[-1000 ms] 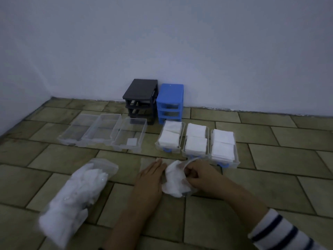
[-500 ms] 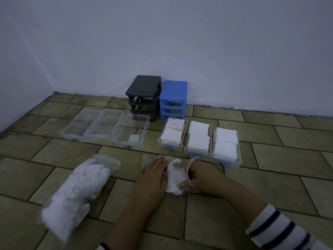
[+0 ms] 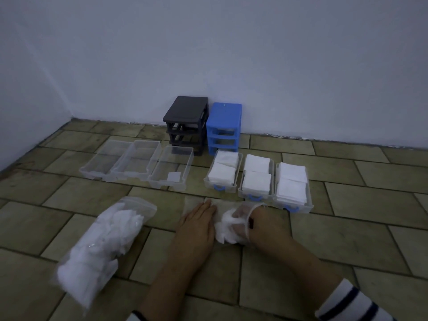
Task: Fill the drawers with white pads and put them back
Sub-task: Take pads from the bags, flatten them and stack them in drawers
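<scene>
Since a second ago the right hand point(image 3: 243, 224) has pushed deeper into the small bag point(image 3: 234, 224), so the clear film now covers its fingers up to the wrist; earlier those fingers were only at the bag's mouth. Its fingers are curled among the white pads point(image 3: 225, 230) inside, though whether they have hold of one cannot be told through the plastic. Flat on the floor point(image 3: 347, 239) just left of that bag lies the left hand point(image 3: 196, 225), fingers straight and together, its edge against the plastic.

Against the wall point(image 3: 231, 54) stand two drawer frames side by side, the black frame point(image 3: 185, 122) on the left and the blue frame point(image 3: 224, 127) touching it on the right, both with their slots vacant. Lower left lies the big bag point(image 3: 104, 242), stuffed with pads and open at its far end. In front of the black frame sit three clear drawers point(image 3: 136, 164) in a row; the rightmost holds one single pad point(image 3: 174, 176) near its front. In front of the blue frame sit three filled drawers point(image 3: 258, 179) with blue handles, each packed with two stacks of pads. A striped sleeve point(image 3: 352, 302) shows lower right.
</scene>
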